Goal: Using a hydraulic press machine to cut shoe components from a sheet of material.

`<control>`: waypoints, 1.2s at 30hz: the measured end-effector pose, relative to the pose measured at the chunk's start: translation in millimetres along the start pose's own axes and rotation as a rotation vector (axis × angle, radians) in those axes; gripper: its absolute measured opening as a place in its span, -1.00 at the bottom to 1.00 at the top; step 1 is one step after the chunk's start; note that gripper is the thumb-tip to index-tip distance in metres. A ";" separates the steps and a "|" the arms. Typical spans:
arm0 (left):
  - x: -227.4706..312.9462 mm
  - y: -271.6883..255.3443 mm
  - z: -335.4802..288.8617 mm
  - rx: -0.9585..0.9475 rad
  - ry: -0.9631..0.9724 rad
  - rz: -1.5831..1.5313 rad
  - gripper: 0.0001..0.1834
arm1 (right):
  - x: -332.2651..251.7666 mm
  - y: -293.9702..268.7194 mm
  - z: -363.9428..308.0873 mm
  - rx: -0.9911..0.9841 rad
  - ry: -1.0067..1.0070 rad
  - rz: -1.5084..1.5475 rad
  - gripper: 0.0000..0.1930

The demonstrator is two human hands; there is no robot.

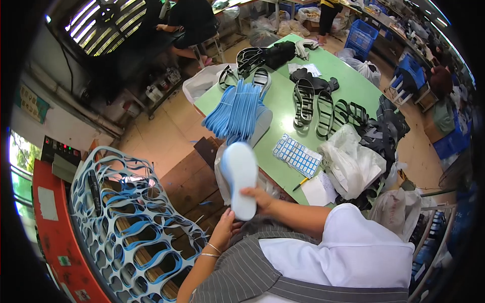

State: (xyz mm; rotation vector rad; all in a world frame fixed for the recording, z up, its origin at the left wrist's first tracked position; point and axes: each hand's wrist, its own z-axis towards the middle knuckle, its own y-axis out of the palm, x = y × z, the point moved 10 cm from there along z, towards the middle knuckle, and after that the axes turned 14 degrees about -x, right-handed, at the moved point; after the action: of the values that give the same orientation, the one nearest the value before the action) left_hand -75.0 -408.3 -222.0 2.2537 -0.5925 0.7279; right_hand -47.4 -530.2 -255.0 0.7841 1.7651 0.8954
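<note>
At one o'clock, a green table (283, 96) bears a blue-gridded sheet (297, 155); your right hand (261, 199) grips a sole (241, 174), left hand (224, 231) unclear.

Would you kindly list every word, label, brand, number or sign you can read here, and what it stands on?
Nothing is clear enough to quote.
Wall sign: yellowish characters, too blurred.
Blue-and-white gridded sheet: any print too small.
Pale bag: faint reddish print, unreadable.
Small sticker: too small.

The person wears a white short-sleeved top (369, 247), dark grey pinstriped apron (242, 270) and 2 thin silver bangles (209, 254).
</note>
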 end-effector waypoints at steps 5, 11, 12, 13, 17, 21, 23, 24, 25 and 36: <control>-8.0 -31.1 -38.7 0.183 0.011 0.133 -0.44 | -43.3 -127.6 -27.9 0.030 -0.177 -0.011 -0.65; -23.6 -52.4 -55.7 0.334 0.081 0.169 -0.48 | -101.6 -291.7 -92.7 0.436 -0.168 -0.200 -0.53; -31.4 -57.8 -77.0 0.398 0.045 0.171 -0.47 | -81.4 -246.3 -78.7 0.307 -0.033 -0.050 -0.56; -28.7 -58.9 -83.2 0.391 0.122 0.174 -0.48 | -95.9 -238.3 -82.0 0.091 -0.122 -0.237 -0.62; 10.8 -97.1 -142.8 0.527 0.430 0.121 -0.55 | -110.6 -236.5 7.6 0.112 -0.187 -0.396 -0.63; 52.1 -167.3 -278.0 0.845 0.870 0.036 -0.70 | -143.1 -209.4 85.3 0.179 -0.309 -0.630 -0.63; 59.0 -198.7 -351.4 1.040 0.979 -0.157 -0.77 | -180.5 -207.9 92.6 0.256 -0.390 -0.773 -0.63; 54.8 -215.0 -389.3 1.142 1.052 -0.212 -0.77 | -195.7 -201.6 100.2 0.292 -0.436 -0.840 -0.63; 34.6 -240.6 -428.3 1.209 1.077 -0.191 -0.77 | -204.9 -191.6 110.1 0.322 -0.479 -0.901 -0.63; -125.1 -391.2 -609.1 2.197 -0.214 -0.022 -0.31 | -265.8 -132.7 12.3 1.154 -1.111 -1.434 -0.64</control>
State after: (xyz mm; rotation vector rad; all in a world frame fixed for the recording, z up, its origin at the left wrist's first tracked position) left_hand -138.2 315.7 -114.9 4.2077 0.7251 1.4621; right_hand 35.1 -815.8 -246.4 0.2851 1.1185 -1.3733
